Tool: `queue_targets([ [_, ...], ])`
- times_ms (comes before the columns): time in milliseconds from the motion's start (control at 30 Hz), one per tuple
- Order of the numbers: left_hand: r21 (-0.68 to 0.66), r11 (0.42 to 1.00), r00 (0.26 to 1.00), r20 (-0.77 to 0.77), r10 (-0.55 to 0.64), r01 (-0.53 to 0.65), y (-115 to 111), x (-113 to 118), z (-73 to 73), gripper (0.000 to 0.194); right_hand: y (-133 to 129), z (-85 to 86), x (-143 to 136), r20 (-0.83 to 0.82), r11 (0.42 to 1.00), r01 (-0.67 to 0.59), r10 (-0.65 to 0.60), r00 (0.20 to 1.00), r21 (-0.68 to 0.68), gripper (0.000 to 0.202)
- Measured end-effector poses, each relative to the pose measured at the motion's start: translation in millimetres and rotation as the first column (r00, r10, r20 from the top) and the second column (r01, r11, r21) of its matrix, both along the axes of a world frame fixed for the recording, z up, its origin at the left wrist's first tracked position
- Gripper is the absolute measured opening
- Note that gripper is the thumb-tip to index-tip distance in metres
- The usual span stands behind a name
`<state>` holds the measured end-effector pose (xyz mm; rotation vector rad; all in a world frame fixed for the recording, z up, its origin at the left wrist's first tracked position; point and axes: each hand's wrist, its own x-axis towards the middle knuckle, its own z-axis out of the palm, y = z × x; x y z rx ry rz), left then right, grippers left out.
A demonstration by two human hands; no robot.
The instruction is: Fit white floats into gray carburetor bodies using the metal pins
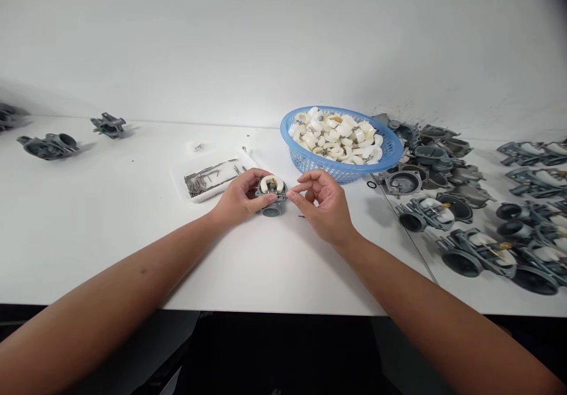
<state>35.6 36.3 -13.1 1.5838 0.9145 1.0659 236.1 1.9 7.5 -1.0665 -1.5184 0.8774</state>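
My left hand [243, 199] is closed round the left side of a grey metal carburetor body [271, 211], its thumb across the front. A white C-shaped float [266, 185] sits in the top of that body, with a small brass part in the middle. My right hand [325, 203] is at the body's right side, thumb and index finger brought close together at its edge. Whatever lies between those fingertips is too small to make out. Just left of my left hand stands a white tray [181, 187] with many thin metal pins.
A blue basket [287, 138] heaped with white floats stands behind my right hand. Grey metal bodies [436, 156] are piled at the right, some with floats. Two more bodies [49, 146] lie at the left. A black ring [371, 185] rests beside the basket.
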Motion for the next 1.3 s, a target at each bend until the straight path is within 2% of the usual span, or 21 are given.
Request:
queue_targets([
  [200,0.012,0.999,0.999,-0.028,-0.031,0.031,0.1,-5.3,-0.7,0.047,-3.9,5.8,2.6,0.105,1.000,-0.004,0.001,0.994,0.025,0.022],
  [300,0.027,0.999,0.998,-0.054,-0.023,0.024,0.0,-8.1,-2.0,0.046,-8.3,11.0,2.4,0.132,1.000,0.004,-0.005,0.991,0.009,0.026],
  [400,0.038,0.999,0.998,-0.058,-0.031,0.033,-0.2,-9.7,-2.2,0.045,-10.6,11.4,1.0,0.092,1.000,-0.016,0.014,0.996,0.026,0.028],
  [600,0.030,0.996,0.996,-0.036,-0.084,0.085,-0.4,-10.4,-0.2,0.044,-8.9,1.8,-5.3,-0.034,0.995,-0.075,0.077,0.996,0.061,0.030],
  [900,0.029,0.997,0.997,-0.026,-0.070,0.071,-2.2,-8.7,1.8,0.042,-7.7,0.8,-4.3,-0.023,0.996,-0.039,0.041,0.999,0.078,0.032],
  [1067,0.046,0.999,0.999,-0.040,-0.011,0.013,-4.7,-7.8,2.5,0.041,-7.2,-1.0,-6.3,-0.044,0.997,-0.060,0.062,0.997,0.051,0.031],
  [1300,0.016,0.999,0.999,0.001,-0.040,0.040,-2.3,-9.8,-1.4,0.046,-7.9,-0.9,-9.1,-0.059,0.999,-0.028,0.029,0.998,0.025,0.032],
])
